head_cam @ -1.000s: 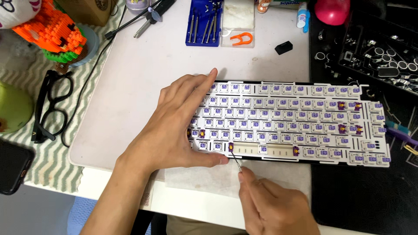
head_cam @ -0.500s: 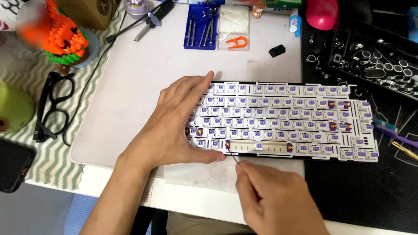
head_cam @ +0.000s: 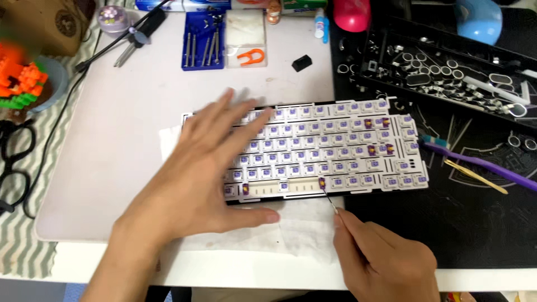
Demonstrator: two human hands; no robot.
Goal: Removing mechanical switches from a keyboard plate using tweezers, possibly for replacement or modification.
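Observation:
A bare keyboard plate [head_cam: 335, 148] with rows of white and purple switches lies on a white tissue [head_cam: 302, 232] in the middle of the desk. My left hand [head_cam: 207, 173] is spread flat over the keyboard's left end, thumb along its front edge. My right hand [head_cam: 386, 263] pinches a thin metal tool [head_cam: 330, 198] whose tip touches a purple and gold part at the bottom row, near the long bare slot.
A blue tool case [head_cam: 202, 42] and a clear box with an orange puller [head_cam: 246, 39] stand at the back. A black tray of metal rings [head_cam: 447, 67] fills the right. A purple toothbrush [head_cam: 481, 165] lies beside the keyboard. Black glasses [head_cam: 14, 168] rest at left.
My left hand has lifted its grip and spread flatter over the keyboard's left end. My right hand moved the tool tip rightward along the bottom row. The view shifted.

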